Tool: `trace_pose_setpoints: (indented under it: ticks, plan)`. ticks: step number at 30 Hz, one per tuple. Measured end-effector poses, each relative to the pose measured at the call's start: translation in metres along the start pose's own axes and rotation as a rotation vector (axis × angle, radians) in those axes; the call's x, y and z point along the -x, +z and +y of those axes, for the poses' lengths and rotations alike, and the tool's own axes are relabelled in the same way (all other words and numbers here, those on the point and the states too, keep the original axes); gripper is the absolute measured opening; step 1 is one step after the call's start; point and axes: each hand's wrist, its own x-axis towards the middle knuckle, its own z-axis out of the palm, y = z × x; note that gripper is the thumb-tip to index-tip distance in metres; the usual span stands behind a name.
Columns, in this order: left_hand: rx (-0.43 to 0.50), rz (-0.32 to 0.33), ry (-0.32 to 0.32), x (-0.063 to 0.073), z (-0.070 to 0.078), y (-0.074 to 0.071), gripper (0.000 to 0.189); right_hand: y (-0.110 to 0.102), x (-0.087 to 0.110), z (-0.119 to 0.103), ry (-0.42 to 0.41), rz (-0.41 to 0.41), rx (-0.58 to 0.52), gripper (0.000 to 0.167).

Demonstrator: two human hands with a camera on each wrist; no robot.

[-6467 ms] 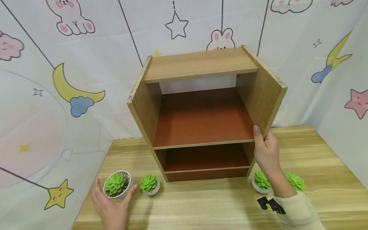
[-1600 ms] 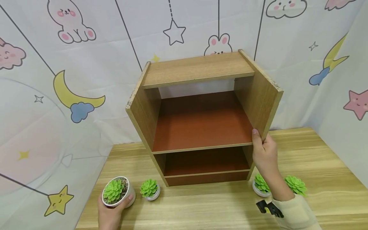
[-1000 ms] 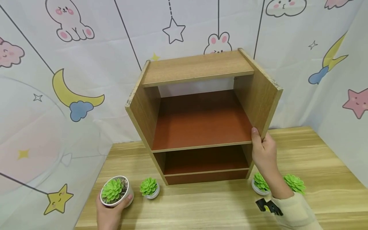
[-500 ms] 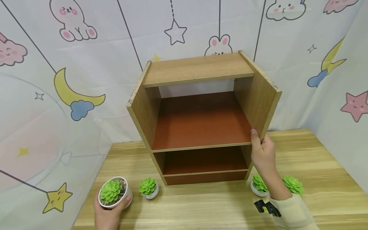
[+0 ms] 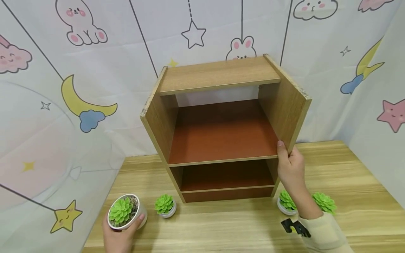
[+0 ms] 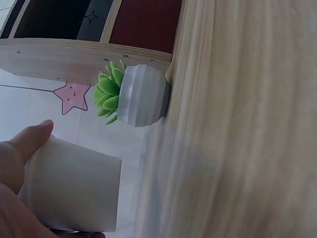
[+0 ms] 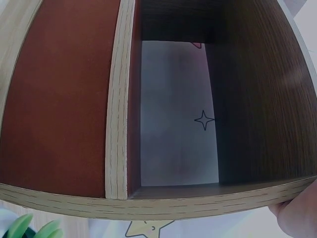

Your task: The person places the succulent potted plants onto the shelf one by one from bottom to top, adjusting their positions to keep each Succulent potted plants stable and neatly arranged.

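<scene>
My left hand point(image 5: 118, 237) grips a white pot point(image 6: 74, 186) that holds a green succulent point(image 5: 121, 211) in gravel. In the left wrist view a gap shows between the pot's base and the table. Just right of it stands a smaller potted succulent point(image 5: 165, 205), its ribbed pot point(image 6: 143, 95) near the shelf's left foot. My right hand point(image 5: 291, 168) grips the right side panel of the wooden shelf point(image 5: 221, 161), thumb on the front edge and inner face. In the right wrist view only a bit of that hand point(image 7: 299, 213) shows.
Two more potted succulents stand at the right: one point(image 5: 286, 203) by the shelf's right foot, another point(image 5: 324, 202) partly behind the right forearm. The wood-grain table point(image 5: 221, 228) meets printed cloth walls point(image 5: 126, 42) at the back and both sides.
Since the earliest frame, my left fingers and thumb have closed around the white pot. Over the last second it shifts only slightly left. My right hand stays on the shelf panel.
</scene>
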Motion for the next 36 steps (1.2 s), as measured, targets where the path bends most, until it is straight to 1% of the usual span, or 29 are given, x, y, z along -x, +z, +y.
trace_pose_setpoints:
  ticks: [4, 9, 14, 19, 26, 31, 36]
  plan:
    - [0.002, 0.01, 0.0, 0.002, 0.0, -0.001, 0.109, 0.0, 0.0, 0.0, 0.0, -0.003, 0.003, 0.04]
    - [0.018, 0.028, -0.005, 0.004, 0.004, -0.001, 0.11, -0.001, 0.0, 0.0, -0.005, -0.006, 0.004, 0.04]
    - [0.012, 0.038, -0.002, 0.006, 0.007, -0.001, 0.106, 0.0, 0.0, 0.0, -0.006, -0.004, 0.003, 0.039]
    - [0.02, 0.057, 0.018, 0.006, 0.008, -0.002, 0.102, 0.0, 0.0, 0.001, -0.01, 0.0, -0.004, 0.039]
    - [0.015, 0.023, 0.021, 0.01, 0.013, -0.001, 0.104, 0.001, 0.001, 0.001, -0.007, 0.007, -0.003, 0.038]
    - [-0.007, 0.019, 0.024, 0.013, 0.016, 0.001, 0.104, 0.001, 0.0, -0.002, -0.001, 0.004, -0.014, 0.037]
    - [0.006, 0.03, 0.039, 0.013, 0.014, 0.0, 0.102, 0.002, 0.001, -0.001, -0.008, 0.01, -0.022, 0.036]
